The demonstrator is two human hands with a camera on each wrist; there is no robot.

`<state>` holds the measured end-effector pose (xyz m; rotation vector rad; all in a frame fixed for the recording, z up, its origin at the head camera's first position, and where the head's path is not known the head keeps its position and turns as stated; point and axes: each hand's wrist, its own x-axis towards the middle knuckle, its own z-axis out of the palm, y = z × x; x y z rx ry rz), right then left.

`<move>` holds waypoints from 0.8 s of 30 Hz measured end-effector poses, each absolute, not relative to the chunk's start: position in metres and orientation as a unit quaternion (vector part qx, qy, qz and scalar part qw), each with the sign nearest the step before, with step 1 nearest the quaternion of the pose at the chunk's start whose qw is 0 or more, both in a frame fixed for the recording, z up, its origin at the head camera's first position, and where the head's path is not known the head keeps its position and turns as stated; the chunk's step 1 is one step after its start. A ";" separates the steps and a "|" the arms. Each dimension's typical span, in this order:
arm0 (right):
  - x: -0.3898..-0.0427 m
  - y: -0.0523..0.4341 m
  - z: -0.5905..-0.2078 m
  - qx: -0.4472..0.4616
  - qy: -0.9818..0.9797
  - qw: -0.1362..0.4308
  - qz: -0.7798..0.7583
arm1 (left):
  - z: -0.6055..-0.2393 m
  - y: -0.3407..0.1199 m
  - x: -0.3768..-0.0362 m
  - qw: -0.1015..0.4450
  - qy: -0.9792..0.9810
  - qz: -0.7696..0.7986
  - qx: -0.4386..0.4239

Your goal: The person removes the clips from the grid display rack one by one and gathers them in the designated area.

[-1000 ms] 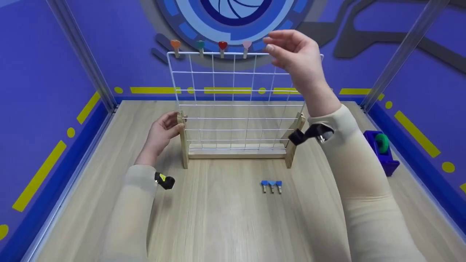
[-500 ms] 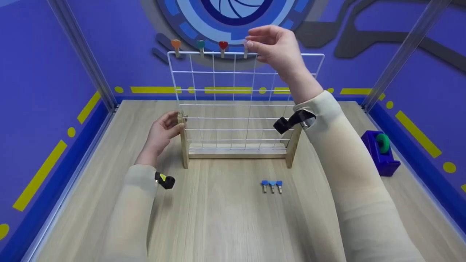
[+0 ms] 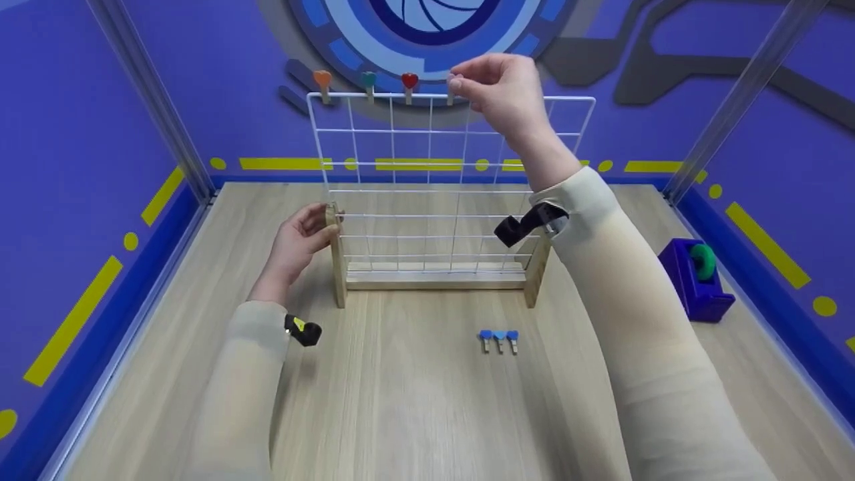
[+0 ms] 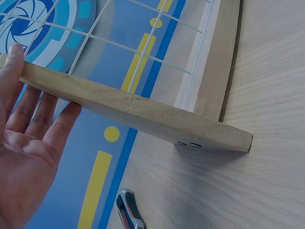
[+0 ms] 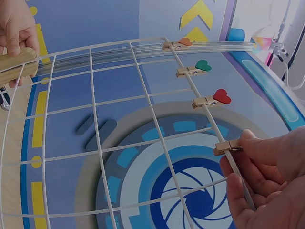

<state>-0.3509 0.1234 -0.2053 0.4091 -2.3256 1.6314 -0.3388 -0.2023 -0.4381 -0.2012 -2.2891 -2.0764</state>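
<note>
Clock is laid on the head view, 12 at the far wall. Hands: 2, both bare.

Right hand (image 3: 511,97), 1 o'clock: narrow, thumb and fingers pinching 1 wooden clip (image 5: 224,149). That clip sits across the top wire of the white grid (image 3: 429,131), just past 12. Its heart is mostly covered by the fingers.

Left hand (image 3: 294,244), 9 o'clock: gripping the upper end of the left wooden post (image 3: 337,267), thumb on one side, fingers on the other.

Grid: 1, leaning back in a stand with 2 posts, the right post (image 3: 534,284) at 4, plus a wooden base between them.

Clips on the top wire: 4 total. Past the pinched one, going toward 11: red heart clip (image 3: 409,80), green heart clip (image 3: 369,79), orange heart clip (image 3: 322,79). All 3 upright, spaced apart.

Clips on the bench (image 3: 414,414): 3 in a tight row at 5 o'clock, hearts up. 2 darker blue clips (image 3: 485,336), 1 lighter blue clip (image 3: 499,336) between them.

Further out, 3 o'clock: 1 blue tape dispenser (image 3: 688,284) with 1 green roll (image 3: 703,262).

Left wrist view, near 6: 1 grey-and-black tool (image 4: 128,210), cut off by the frame edge.
</note>
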 end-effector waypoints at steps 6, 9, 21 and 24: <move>-0.351 0.123 -0.210 0.153 -0.787 0.163 0.575 | -0.437 -0.203 -0.339 0.020 -0.742 -0.667 -0.066; -0.352 0.122 -0.212 0.156 -0.771 0.168 0.594 | -0.438 -0.203 -0.339 0.018 -0.740 -0.669 -0.066; -0.351 0.135 -0.214 0.194 -0.684 0.145 0.688 | -0.436 -0.202 -0.339 0.021 -0.741 -0.668 -0.063; -0.347 0.142 -0.218 0.225 -0.674 0.148 0.688 | -0.437 -0.203 -0.339 0.020 -0.744 -0.665 -0.062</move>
